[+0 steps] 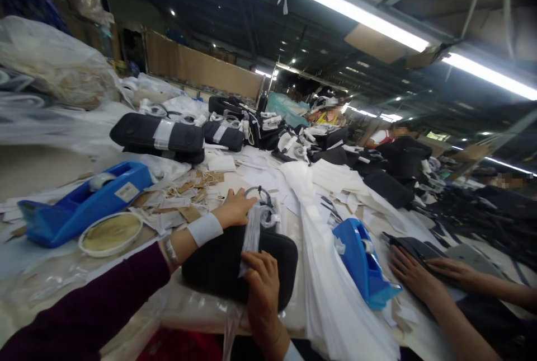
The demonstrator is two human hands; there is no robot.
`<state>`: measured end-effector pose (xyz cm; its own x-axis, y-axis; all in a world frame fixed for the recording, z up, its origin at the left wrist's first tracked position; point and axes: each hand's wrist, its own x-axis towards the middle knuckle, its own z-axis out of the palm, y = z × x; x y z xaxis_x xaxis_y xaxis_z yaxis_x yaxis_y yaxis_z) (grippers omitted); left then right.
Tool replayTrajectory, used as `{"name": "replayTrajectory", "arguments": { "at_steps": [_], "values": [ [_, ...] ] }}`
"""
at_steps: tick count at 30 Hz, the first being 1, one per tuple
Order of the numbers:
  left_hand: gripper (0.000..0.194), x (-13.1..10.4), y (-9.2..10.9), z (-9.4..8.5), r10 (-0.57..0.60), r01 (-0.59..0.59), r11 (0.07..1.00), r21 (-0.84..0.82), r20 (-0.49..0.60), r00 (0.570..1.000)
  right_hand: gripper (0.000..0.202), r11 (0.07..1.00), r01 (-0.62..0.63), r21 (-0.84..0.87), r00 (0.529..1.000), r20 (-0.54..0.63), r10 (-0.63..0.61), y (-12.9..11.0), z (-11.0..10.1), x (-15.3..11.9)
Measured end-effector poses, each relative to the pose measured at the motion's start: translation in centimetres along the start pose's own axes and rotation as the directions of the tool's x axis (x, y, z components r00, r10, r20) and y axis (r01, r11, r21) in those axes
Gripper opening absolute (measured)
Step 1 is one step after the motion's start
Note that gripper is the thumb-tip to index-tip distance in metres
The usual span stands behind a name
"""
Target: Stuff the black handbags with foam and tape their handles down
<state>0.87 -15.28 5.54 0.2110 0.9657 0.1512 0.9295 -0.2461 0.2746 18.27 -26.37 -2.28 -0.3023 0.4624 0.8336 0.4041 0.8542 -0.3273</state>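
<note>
A black zip-style case [218, 263] lies on the table in front of me, with rounded corners. A clear strip, apparently tape [251, 231], runs across its top from the far edge toward me. My left hand [235, 208] is at the strip's far end, fingers closed on it beside a loop of cable [266, 212]. At the near end, my right hand [262, 282] has its fingers bent and pressed onto the strip against the case. A white band wraps my left wrist.
Blue tape dispensers stand at left [90, 201] and right [363, 263]. A shallow round tub [111, 234] and scattered tags [188, 193] lie at left. White foam sheets [323, 271] run along the right. Taped black cases [159, 134] are stacked behind. Another person's hands [413, 274] work at right.
</note>
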Motion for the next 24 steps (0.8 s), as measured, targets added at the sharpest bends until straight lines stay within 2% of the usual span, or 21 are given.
{"name": "replayTrajectory", "arguments": {
  "at_steps": [3, 6, 9, 12, 16, 20, 24],
  "values": [
    [0.053, -0.4, 0.1, 0.2, -0.006, 0.006, 1.000, -0.013, -0.022, 1.000, 0.023, 1.000, 0.016, 0.000, 1.000, -0.024, -0.016, 0.1, 0.2, 0.0],
    [0.056, -1.4, -0.1, 0.4, -0.033, 0.030, 0.999, -0.034, -0.094, 0.995, 0.026, 0.999, 0.049, 0.003, 0.999, -0.010, -0.049, 0.2, 0.4, 0.0],
    [0.059, -2.3, -0.4, 0.8, -0.036, 0.026, 0.998, -0.059, -0.165, 0.986, 0.026, 0.996, 0.090, 0.026, 0.995, 0.051, -0.091, 0.3, 0.4, 0.0],
    [0.054, -2.6, -0.7, 1.2, -0.008, -0.015, 0.996, -0.088, -0.251, 0.968, 0.026, 0.992, 0.115, 0.057, 0.985, 0.119, -0.121, 0.3, 0.2, -0.1],
    [0.046, -2.5, -0.6, 2.2, 0.076, -0.076, 0.997, 0.012, -0.336, 0.939, 0.028, 0.992, 0.115, 0.053, 0.970, 0.211, -0.124, 0.4, 0.1, 0.0],
    [0.046, -2.1, -0.5, 3.1, 0.280, -0.256, 0.960, 0.117, -0.318, 0.906, 0.030, 0.994, 0.109, 0.030, 0.967, 0.230, -0.113, 0.5, 0.1, 0.0],
    [0.038, -2.1, -0.8, 3.4, 0.331, -0.310, 0.943, 0.120, -0.237, 0.914, 0.031, 0.993, 0.115, 0.031, 0.967, 0.227, -0.119, 0.7, 0.3, -0.1]
  ]
}}
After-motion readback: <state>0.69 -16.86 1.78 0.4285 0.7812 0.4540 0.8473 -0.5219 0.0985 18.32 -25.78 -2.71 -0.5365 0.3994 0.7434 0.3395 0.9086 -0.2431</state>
